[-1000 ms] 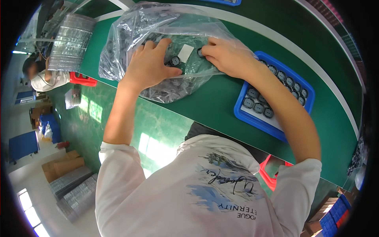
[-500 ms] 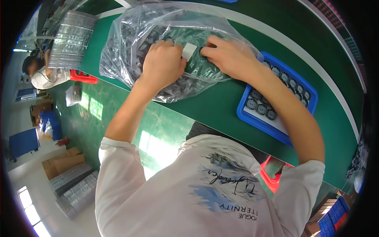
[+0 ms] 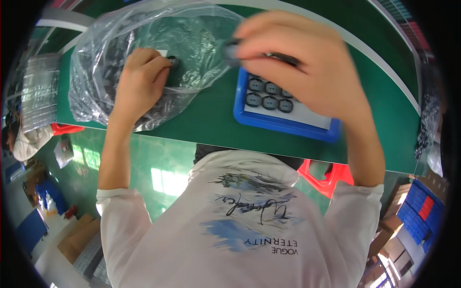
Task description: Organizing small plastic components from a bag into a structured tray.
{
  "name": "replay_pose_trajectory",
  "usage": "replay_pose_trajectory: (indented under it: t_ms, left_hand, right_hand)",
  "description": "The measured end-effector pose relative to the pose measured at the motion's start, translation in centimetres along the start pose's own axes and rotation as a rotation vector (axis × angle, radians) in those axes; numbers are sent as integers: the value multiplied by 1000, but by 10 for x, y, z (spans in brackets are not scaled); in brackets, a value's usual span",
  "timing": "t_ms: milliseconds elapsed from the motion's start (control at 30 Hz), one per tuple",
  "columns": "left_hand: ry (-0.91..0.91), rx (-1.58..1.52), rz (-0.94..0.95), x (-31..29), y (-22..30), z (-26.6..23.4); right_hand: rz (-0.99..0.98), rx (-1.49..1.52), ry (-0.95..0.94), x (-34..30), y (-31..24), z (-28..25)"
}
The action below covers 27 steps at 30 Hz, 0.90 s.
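A large clear plastic bag [image 3: 204,36] lies open on the green table, with dark parts [image 3: 108,62] massed in its left side. Inside its mouth, my left hand [image 3: 139,84] pinches a small dark round part [image 3: 173,61] beside a small white card [image 3: 163,53]. My right hand [image 3: 302,67], smeared by motion, is raised over the blue tray [image 3: 283,126] and holds a dark round part [image 3: 233,52] at its fingertips. Something else dark [image 3: 284,58] shows between its fingers; its kind is unclear. Round black-and-grey parts [image 3: 270,102] sit in rows on the tray's white liner, partly hidden by my hand.
A red stool [image 3: 326,178] stands under the table's front edge. Stacked silvery packs [image 3: 41,91] are at the left end, near another person [image 3: 31,144]. A bag of dark pieces [image 3: 423,125] is at the right end. Blue boxes [image 3: 408,218] are stacked lower right.
My right hand has left the bag and swung right, over the tray, with a dark round part. My left hand stays in the bag. The whole view has shifted rightward.
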<state>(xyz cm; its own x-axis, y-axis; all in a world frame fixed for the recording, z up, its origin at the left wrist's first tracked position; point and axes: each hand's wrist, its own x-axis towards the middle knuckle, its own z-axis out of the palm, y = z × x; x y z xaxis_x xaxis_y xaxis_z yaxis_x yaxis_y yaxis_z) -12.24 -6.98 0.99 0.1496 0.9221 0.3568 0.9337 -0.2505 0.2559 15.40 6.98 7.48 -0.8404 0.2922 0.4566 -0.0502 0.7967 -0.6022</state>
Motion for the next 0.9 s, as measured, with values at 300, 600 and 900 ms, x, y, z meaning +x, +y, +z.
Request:
replay_pose_trajectory:
  t_ms: [300, 600, 900]
  left_hand:
    - [-17, -372, 254, 46, 128, 22]
    - [-145, -375, 328, 70, 169, 89]
    - [-168, -373, 302, 72, 167, 91]
  right_hand:
    - [523, -222, -65, -158, -33, -40]
    - [408, -378, -115, -164, -8, -16]
    - [312, -450, -90, -165, 1, -14]
